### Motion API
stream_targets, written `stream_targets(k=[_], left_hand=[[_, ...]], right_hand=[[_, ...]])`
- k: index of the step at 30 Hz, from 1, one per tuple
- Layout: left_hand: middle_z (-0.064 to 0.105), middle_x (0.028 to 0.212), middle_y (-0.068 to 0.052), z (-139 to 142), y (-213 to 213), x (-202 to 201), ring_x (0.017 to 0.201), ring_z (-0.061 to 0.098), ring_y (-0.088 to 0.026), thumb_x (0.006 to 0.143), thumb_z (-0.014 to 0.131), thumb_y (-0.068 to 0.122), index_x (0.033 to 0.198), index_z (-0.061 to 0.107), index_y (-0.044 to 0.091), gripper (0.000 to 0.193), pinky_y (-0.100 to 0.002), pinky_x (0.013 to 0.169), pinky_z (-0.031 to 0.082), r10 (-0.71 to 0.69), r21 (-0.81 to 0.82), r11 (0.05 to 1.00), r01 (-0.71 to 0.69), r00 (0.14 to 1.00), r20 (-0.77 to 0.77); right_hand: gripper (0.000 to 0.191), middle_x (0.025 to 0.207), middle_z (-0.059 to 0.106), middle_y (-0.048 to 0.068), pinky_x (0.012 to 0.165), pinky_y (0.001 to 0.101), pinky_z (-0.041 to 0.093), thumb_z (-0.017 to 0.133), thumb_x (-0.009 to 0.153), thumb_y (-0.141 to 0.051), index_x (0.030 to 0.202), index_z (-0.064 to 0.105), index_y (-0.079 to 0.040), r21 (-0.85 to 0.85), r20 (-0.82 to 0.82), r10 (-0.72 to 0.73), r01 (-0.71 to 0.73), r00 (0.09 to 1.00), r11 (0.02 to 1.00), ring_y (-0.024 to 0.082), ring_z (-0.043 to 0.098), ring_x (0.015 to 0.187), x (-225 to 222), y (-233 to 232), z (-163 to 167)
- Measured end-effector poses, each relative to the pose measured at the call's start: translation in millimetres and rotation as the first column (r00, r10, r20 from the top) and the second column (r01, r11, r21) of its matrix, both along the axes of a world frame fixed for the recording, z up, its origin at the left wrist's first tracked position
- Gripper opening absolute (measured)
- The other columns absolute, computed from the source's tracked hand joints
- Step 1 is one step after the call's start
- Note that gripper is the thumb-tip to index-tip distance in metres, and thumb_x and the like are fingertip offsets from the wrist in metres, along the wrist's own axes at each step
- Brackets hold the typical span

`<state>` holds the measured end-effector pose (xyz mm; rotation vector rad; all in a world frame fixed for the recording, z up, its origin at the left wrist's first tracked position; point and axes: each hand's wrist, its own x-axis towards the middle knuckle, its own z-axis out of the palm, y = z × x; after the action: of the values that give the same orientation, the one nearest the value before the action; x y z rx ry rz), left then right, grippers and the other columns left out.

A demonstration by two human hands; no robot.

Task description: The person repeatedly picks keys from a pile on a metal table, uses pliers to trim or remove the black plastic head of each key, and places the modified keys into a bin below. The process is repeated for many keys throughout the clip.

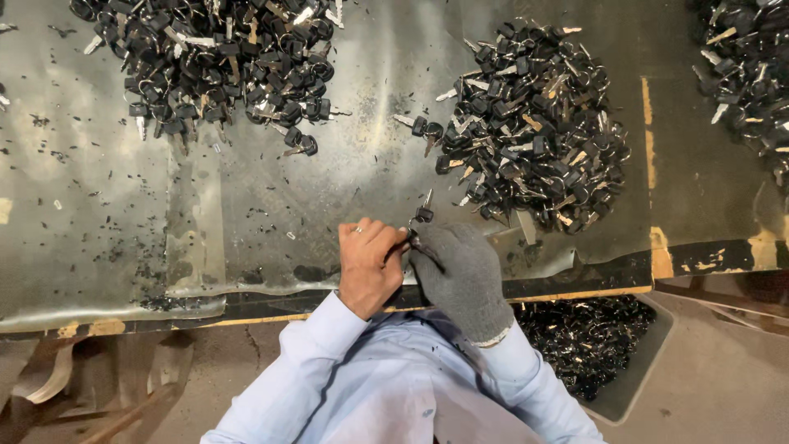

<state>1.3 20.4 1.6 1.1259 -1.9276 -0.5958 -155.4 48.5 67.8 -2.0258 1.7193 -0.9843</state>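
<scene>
Key in hand: the key [423,212] shows only its black head and blade tip; the rest sits behind the fingers.
Left hand [370,267]: fingertips hidden where they meet the gloved right hand [462,275].
Top-left pile [218,57]: cut off by the upper edge.
Right pile [752,70]: cut by the right edge.
Bin [637,366]: partly hidden under the table [99,214] edge and the sleeve.
Black specks [156,271]: too small to tell.
</scene>
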Motion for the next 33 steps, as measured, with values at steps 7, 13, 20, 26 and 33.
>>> stream_targets(k=[7,13,20,26,33], left_hand=[[0.062,0.086,-0.003,1.8,0.2,-5.6,0.084,0.059,-0.026,0.081,0.069,-0.001,0.097,0.067,0.008,0.018,-0.043,0.089,0.036,0.088,-0.011,0.996,-0.089,0.992,-0.086],[0.058,0.083,-0.005,-1.3,-2.7,-1.4,0.083,0.056,-0.026,0.082,0.074,0.002,0.101,0.07,0.009,0.02,-0.043,0.085,0.035,0.062,-0.023,0.998,-0.062,0.998,-0.01],[0.058,0.086,-0.007,-7.6,-10.0,1.2,0.088,0.057,-0.029,0.08,0.071,0.0,0.103,0.069,0.006,0.024,-0.042,0.085,0.037,-0.041,-0.026,0.999,0.04,0.997,-0.062],[0.062,0.096,-0.007,26.1,-5.0,13.3,0.093,0.058,-0.029,0.077,0.068,-0.002,0.105,0.074,0.01,0.031,-0.043,0.081,0.038,0.128,-0.092,0.987,-0.129,0.992,-0.012],[0.066,0.099,-0.008,36.1,11.8,1.8,0.091,0.065,-0.025,0.08,0.081,0.008,0.109,0.063,0.006,0.035,-0.036,0.081,0.049,-0.278,0.205,0.91,0.36,0.897,-0.343]], right_hand=[[0.027,0.092,0.073,0.013,0.075,0.0418,0.055,0.079,0.076,-0.011,0.101,0.073,-0.005,0.086,0.023,-0.005,0.003,1.0,0.996,0.033,0.07,0.088,-4.2,-10.9,7.1],[0.028,0.095,0.074,0.012,0.071,0.0379,0.057,0.079,0.077,-0.012,0.104,0.074,-0.004,0.107,0.113,-0.013,0.001,0.993,0.994,0.029,0.074,0.082,-7.5,-9.9,12.4],[0.019,0.088,0.069,0.013,0.074,0.0453,0.053,0.075,0.082,-0.014,0.1,0.071,-0.008,0.166,-0.341,0.058,-0.001,0.938,0.986,0.034,0.068,0.088,10.9,-19.0,8.0],[0.052,0.099,0.072,0.014,0.077,0.0394,0.058,0.081,0.07,-0.017,0.119,0.068,-0.005,0.061,0.01,-0.07,0.069,0.998,0.996,0.031,0.072,0.089,-5.5,-1.1,-10.0],[0.063,0.11,0.076,0.012,0.083,0.0335,0.06,0.08,0.07,-0.01,0.132,0.064,-0.004,0.11,0.339,-0.187,0.159,0.922,0.981,0.02,0.074,0.097,-24.0,40.3,-36.6]])
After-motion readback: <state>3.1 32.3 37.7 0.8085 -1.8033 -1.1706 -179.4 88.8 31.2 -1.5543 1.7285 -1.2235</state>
